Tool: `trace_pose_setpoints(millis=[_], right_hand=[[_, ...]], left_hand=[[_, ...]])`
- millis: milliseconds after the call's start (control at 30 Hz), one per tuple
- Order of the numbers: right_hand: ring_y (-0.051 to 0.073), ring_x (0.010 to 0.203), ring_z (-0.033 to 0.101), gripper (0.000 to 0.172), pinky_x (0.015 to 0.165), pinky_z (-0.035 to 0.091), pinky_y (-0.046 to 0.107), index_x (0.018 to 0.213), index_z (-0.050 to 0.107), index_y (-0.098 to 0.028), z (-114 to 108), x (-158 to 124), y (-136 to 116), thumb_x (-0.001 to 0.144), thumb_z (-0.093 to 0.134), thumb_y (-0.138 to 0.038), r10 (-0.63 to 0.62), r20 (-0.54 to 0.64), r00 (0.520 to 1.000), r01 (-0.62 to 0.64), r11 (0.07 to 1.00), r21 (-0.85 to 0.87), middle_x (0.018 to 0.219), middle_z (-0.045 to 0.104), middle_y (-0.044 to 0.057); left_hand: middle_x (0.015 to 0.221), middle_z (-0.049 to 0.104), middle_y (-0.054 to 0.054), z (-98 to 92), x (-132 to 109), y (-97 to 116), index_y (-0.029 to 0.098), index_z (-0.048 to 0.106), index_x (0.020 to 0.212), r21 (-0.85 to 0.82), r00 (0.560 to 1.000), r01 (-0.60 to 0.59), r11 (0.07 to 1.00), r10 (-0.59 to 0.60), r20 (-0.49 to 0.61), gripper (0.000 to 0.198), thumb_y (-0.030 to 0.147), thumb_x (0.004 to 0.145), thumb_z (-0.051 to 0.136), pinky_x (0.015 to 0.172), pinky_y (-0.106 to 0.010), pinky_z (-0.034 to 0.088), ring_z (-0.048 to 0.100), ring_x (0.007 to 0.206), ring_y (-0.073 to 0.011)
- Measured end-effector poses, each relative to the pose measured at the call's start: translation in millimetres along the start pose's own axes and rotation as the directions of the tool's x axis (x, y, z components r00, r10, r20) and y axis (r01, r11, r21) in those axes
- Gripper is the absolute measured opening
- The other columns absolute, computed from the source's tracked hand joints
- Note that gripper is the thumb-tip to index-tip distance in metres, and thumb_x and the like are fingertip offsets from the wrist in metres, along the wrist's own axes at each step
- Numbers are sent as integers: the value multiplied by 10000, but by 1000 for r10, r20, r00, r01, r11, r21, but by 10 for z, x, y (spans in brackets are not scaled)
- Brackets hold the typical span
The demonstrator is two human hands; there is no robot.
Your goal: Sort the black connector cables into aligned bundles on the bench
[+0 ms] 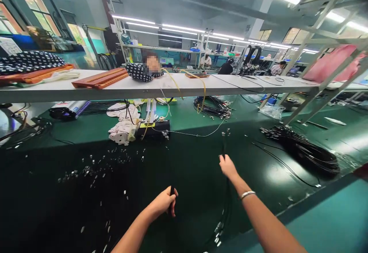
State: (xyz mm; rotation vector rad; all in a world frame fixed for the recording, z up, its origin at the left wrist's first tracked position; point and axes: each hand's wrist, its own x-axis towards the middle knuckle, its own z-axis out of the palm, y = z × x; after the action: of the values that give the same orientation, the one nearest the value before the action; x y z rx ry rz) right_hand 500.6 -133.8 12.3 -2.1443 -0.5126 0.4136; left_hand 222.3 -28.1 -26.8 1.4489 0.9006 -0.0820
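Gripping black cables left of the big coil

The right hand was closed around the black cables, with silver ends, left of the big coil and above the green surface. Farther left of the big coil, the left hand was curled around a dark strip, too blurred to name. Small silver pieces were scattered even farther left of the coil.

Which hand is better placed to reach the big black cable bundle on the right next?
Probably the right hand: it is nearer the black cable bundle, though it grips thin black cables. The left hand, closed on a dark strip, is farther off.
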Motion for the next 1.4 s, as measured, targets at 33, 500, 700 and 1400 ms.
trace_pose_setpoints(millis=[33, 500, 700, 1400], right_hand=[[121, 601, 534, 205, 595, 449, 266, 873, 561, -122, 182, 112, 50, 880, 471, -306, 2, 49, 999, 2, 997, -73, 692, 553, 9], [257, 1016, 524, 452, 860, 396, 316, 1246, 435, -60, 782, 34, 798, 847, 475, -268, -45, 332, 942, 219, 833, -508, 1107, 523, 164], [188, 868, 571, 384, 750, 430, 236, 1214, 505, -144, 833, -288, 868, 837, 438, -176, -158, 453, 877, 379, 808, -452, 1002, 557, 92], [285, 1034, 491, 476, 888, 395, 368, 1186, 493, -75, 834, -546, 999, 822, 398, -367, -311, 356, 881, 450, 782, -432, 1097, 509, 166]], left_hand=[[451, 440, 74, -24, 105, -23, 175, 411, 822, 55, 998, 55, 997, -55, -6, 103, 123, 773, 337, 379, -178, 355, 514, 370, -110], [1167, 514, -166, 51, 519, -313, 93, 417, 1144, 423, 814, 407, 810, -111, -570, 345, 194, 817, 457, 887, -335, 383, 498, 1097, -254], [1106, 541, -74, 90, 570, -359, 146, 487, 1143, 450, 814, 342, 825, -21, -580, 324, 112, 829, 416, 915, -230, 365, 508, 1054, -149], [1031, 534, -132, 286, 104, -316, 128, 571, 1081, 551, 743, 208, 808, 236, -626, 331, 153, 767, 470, 880, -371, 382, 486, 982, -249]])
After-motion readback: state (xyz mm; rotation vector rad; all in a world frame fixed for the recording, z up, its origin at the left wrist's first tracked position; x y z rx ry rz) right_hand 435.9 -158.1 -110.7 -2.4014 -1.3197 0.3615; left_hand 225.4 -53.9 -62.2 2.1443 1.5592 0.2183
